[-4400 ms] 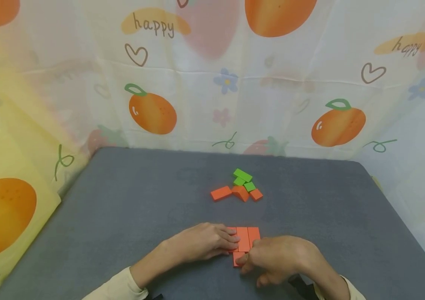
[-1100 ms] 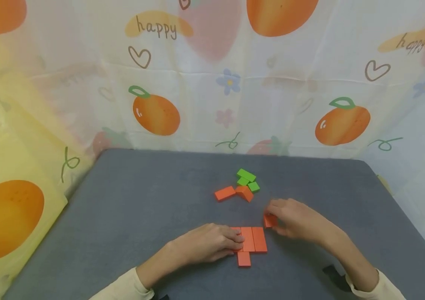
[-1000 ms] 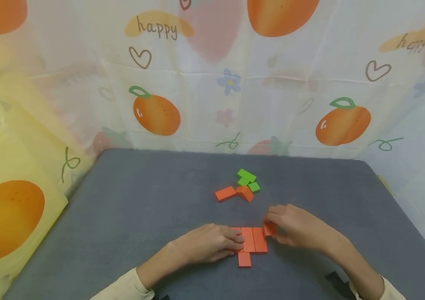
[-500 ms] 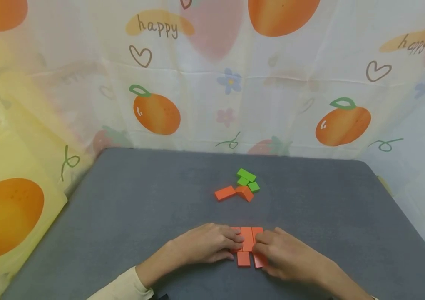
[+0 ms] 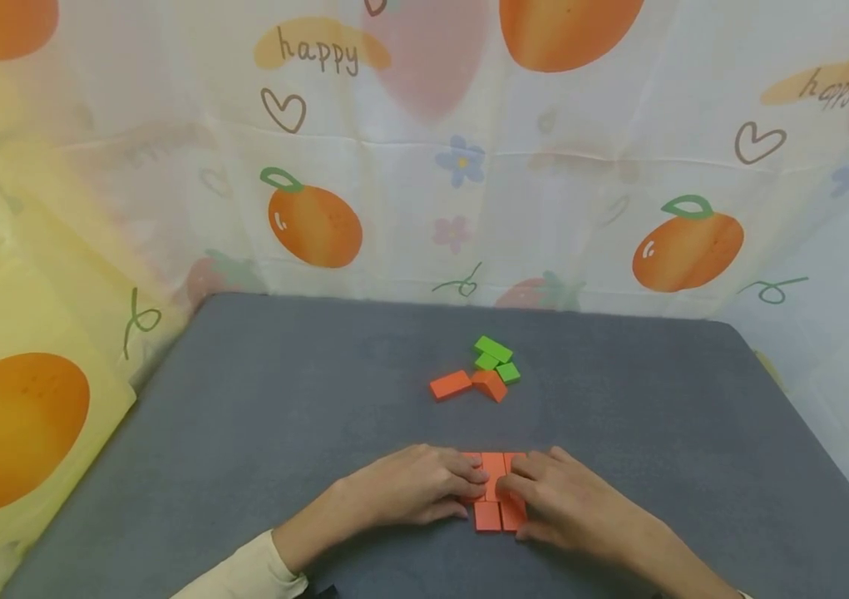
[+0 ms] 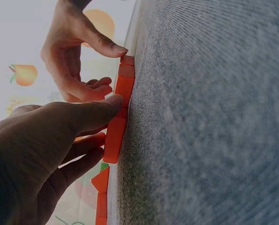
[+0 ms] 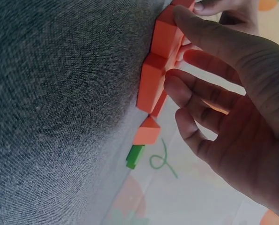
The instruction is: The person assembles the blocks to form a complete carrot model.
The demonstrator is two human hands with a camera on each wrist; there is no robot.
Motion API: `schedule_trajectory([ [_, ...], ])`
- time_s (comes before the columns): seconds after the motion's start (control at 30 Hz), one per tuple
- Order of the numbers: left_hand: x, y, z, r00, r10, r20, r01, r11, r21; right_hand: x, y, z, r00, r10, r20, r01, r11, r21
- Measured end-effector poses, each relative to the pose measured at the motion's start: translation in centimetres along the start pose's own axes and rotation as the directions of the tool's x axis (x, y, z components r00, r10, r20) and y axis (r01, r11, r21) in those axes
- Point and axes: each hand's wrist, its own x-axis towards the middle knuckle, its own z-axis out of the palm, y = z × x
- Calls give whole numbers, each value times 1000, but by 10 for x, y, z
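Note:
Orange wooden blocks lie flat together near the person: a row of upright rectangles, including a middle block [image 5: 494,474], with a square block [image 5: 487,517] against its near side. My left hand [image 5: 420,484] holds the left block [image 5: 471,457], fingers over its top and thumb at its near end. My right hand [image 5: 577,503] pinches another orange block [image 5: 511,517] beside the square one, thumb at the near end. In the right wrist view the thumb [image 7: 200,28] touches that block's end face. The right fingers hide part of the row's right block [image 5: 515,457].
Farther back on the grey table [image 5: 304,374] lie a loose orange rectangular block [image 5: 451,385] and an orange triangular block [image 5: 491,384]. Behind them are a long green block [image 5: 494,349] and two small green ones [image 5: 508,372]. A fruit-printed cloth [image 5: 402,208] hangs behind the table.
My right hand has brought an orange block from the far pile round the row's right side to its near side. The gap beside the square block has closed. My left hand has stayed put.

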Motion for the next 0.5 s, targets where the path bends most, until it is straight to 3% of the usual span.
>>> schedule_trajectory([
  [0.5,0,1,0,1000,3,-27,-3,1000,0,2,4,1,1000,10,17,-10,999,46],
])
